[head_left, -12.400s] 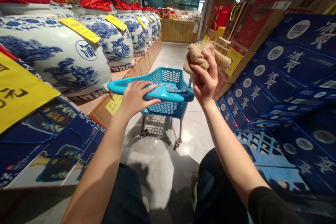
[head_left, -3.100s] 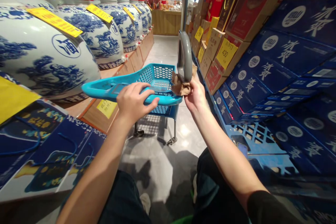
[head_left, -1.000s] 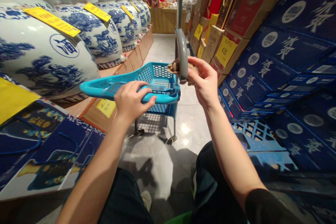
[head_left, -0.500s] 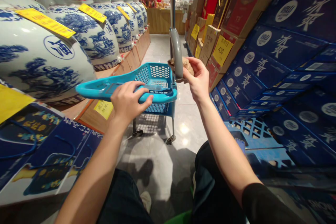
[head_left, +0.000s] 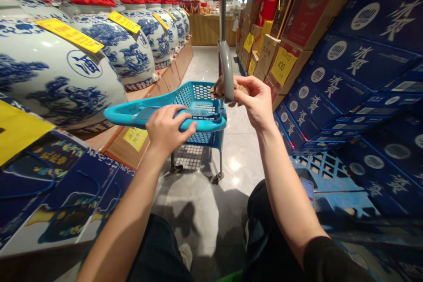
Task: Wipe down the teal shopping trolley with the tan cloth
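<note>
A small blue shopping cart [head_left: 201,97] with a perforated basket stands in front of me on the tiled floor. My left hand [head_left: 170,125] is wrapped over its blue handle [head_left: 132,116]. A metal pole rises at the cart's right side, with a grey curved loop [head_left: 226,70] on it. My right hand [head_left: 256,97] pinches a furry brown object [head_left: 243,89], and part of that object pokes out to the left of the loop. The loop hides its middle.
Blue-and-white jars [head_left: 66,66] with red cloth tops line the left side. Stacked blue boxes [head_left: 360,57] and cartons [head_left: 267,50] rise on the right. A phone [head_left: 308,188] lies on a blue pallet [head_left: 343,194]. A wooden counter [head_left: 211,30] closes the aisle ahead.
The whole scene has shifted slightly right and down in view. The brown object now shows more on the left side of the loop. Both hands keep their holds.
</note>
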{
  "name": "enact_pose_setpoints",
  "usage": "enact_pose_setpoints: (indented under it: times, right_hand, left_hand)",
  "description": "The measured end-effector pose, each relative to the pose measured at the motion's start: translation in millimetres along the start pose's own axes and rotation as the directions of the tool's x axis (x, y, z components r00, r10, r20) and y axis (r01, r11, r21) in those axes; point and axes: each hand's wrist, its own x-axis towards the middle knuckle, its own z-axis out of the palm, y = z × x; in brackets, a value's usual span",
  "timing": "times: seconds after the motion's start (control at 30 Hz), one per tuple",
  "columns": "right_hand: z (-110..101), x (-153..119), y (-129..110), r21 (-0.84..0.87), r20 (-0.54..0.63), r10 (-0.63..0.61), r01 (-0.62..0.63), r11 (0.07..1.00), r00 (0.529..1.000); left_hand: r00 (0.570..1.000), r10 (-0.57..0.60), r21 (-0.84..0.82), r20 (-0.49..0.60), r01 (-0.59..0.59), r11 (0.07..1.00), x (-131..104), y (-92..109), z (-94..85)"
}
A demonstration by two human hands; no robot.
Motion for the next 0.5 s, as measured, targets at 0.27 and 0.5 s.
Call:
enact_pose_setpoints:
  times: [0.27, 0.5]
  right_hand:
    - [-4.3, 2.0, 6.5, -0.023, 0.027, 0.029, -0.028, 0.999, 0.999]
    - [-13.3, 0.9, -13.5, -0.052, 0.052, 0.018, -0.015, 0.999, 0.999]
  left_hand:
    - [0.998, -0.022, -0.019, 0.053, 0.023, 1.0, 0.8, 5.0, -1.5]
    - [0.995, -0.006, -0.029, 0.102, 0.009, 1.0, 6.6, 11.3, -5.2]
